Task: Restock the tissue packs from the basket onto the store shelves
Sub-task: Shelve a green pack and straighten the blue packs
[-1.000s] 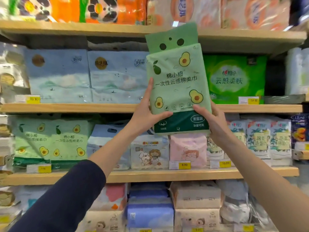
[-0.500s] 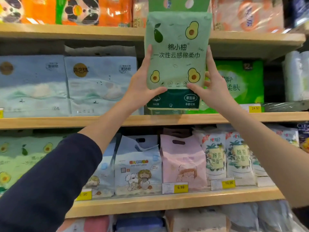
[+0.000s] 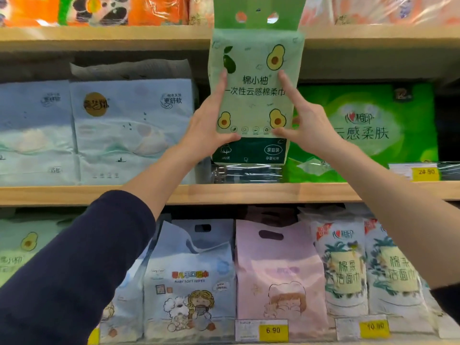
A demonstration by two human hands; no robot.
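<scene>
Pale-green plastic tissue pack printed with avocados [image 3: 256, 95] is held upright in the air before the light wooden shelves. Its dark-green bottom band hangs just above a flat dark film-wrapped pack [image 3: 246, 173] lying on the middle wooden shelf board [image 3: 249, 193]. Its punched handle flap overlaps the upper shelf board [image 3: 124, 36]. The pack sits in front of the gap between the pale-blue tissue packs [image 3: 132, 130] and a bright-green tissue pack [image 3: 368, 130]. The left hand [image 3: 207, 130] grasps the pack's lower left edge, thumb on the front and forefinger stretched up the face. The right hand [image 3: 307, 128] grasps the lower right edge the same way. Below stands a pink paper-look pack [image 3: 278, 270] behind a yellow 6.90 price tag [image 3: 273, 330].
</scene>
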